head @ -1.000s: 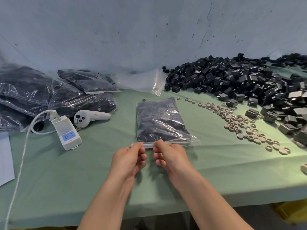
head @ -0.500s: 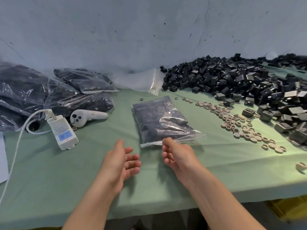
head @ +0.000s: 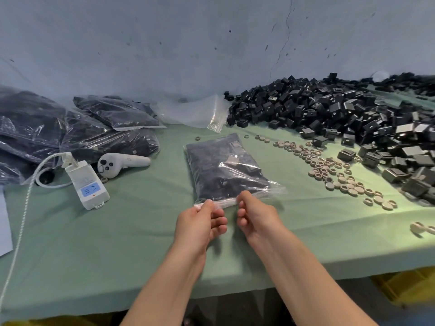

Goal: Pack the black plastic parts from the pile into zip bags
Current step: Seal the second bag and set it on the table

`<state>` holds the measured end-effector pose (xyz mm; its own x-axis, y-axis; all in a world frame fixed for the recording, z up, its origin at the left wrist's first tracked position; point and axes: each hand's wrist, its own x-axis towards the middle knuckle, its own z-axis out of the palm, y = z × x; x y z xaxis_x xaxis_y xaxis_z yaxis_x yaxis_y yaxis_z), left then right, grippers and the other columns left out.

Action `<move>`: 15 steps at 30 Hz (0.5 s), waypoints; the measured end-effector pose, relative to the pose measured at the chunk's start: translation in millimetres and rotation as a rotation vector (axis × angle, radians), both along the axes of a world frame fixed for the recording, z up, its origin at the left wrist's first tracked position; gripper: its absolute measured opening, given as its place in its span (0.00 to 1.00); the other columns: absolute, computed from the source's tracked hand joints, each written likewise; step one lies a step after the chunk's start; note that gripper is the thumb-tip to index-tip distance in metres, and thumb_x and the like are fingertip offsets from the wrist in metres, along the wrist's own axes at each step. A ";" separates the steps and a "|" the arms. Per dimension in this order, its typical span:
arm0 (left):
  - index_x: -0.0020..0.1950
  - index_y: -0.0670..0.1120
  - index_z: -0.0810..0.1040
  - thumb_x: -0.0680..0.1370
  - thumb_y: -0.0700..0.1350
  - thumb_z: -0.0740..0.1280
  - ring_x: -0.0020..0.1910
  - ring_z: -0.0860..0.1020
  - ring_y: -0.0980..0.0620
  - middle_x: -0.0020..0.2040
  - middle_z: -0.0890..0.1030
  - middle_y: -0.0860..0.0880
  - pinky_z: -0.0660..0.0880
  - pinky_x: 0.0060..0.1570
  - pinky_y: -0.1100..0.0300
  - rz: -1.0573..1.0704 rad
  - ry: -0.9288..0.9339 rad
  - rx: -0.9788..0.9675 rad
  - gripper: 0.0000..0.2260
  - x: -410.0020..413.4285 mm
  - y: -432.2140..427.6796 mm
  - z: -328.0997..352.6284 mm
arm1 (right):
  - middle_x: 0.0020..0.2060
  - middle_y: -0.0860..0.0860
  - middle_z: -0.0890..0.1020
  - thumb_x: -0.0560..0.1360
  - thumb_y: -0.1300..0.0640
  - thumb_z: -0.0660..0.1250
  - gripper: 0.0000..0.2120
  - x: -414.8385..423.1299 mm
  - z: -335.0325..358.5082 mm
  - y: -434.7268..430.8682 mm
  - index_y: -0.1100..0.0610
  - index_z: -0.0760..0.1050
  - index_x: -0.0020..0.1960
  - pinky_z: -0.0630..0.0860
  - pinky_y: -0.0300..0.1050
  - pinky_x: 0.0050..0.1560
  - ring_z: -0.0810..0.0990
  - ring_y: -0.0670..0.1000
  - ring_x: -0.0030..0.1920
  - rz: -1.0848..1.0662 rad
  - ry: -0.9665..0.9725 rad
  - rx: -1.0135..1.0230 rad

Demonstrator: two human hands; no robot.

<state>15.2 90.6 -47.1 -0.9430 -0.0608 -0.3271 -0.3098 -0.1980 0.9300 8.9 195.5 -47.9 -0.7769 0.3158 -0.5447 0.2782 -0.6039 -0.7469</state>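
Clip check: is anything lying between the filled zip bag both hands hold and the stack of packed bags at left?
Yes. A white handheld controller and a white corded power strip lie on the green cloth between the clear zip bag of black parts and the packed bags.

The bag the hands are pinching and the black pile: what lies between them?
In the head view, a scatter of small beige rings lies on the green cloth between the bag and the pile.
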 end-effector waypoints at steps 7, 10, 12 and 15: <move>0.44 0.39 0.78 0.83 0.42 0.62 0.25 0.77 0.57 0.31 0.79 0.48 0.76 0.26 0.66 -0.011 0.010 0.004 0.12 3.0 -2.1 2.1 | 0.23 0.47 0.72 0.72 0.67 0.67 0.11 -2.4 -0.5 15.1 0.57 0.72 0.32 0.60 0.32 0.17 0.65 0.41 0.17 -0.048 -0.029 -0.017; 0.46 0.38 0.79 0.84 0.42 0.61 0.25 0.77 0.57 0.32 0.78 0.47 0.75 0.26 0.66 -0.017 0.017 -0.006 0.11 5.0 -1.7 1.9 | 0.24 0.46 0.72 0.72 0.66 0.66 0.12 -3.8 -1.0 17.8 0.56 0.71 0.33 0.59 0.32 0.16 0.65 0.41 0.17 -0.055 -0.030 -0.025; 0.47 0.38 0.79 0.84 0.43 0.61 0.25 0.77 0.57 0.32 0.79 0.47 0.75 0.26 0.66 -0.019 0.018 -0.009 0.11 5.9 -2.8 1.4 | 0.24 0.46 0.71 0.72 0.66 0.66 0.12 -4.7 -1.3 19.3 0.56 0.70 0.32 0.58 0.32 0.16 0.65 0.41 0.17 -0.069 -0.029 -0.029; 0.47 0.38 0.80 0.84 0.43 0.62 0.26 0.78 0.57 0.31 0.79 0.48 0.76 0.26 0.66 -0.021 0.016 -0.008 0.11 4.8 -5.1 1.3 | 0.26 0.47 0.71 0.73 0.66 0.66 0.12 -5.9 -2.0 24.4 0.56 0.70 0.33 0.58 0.32 0.16 0.64 0.41 0.17 -0.091 -0.024 -0.033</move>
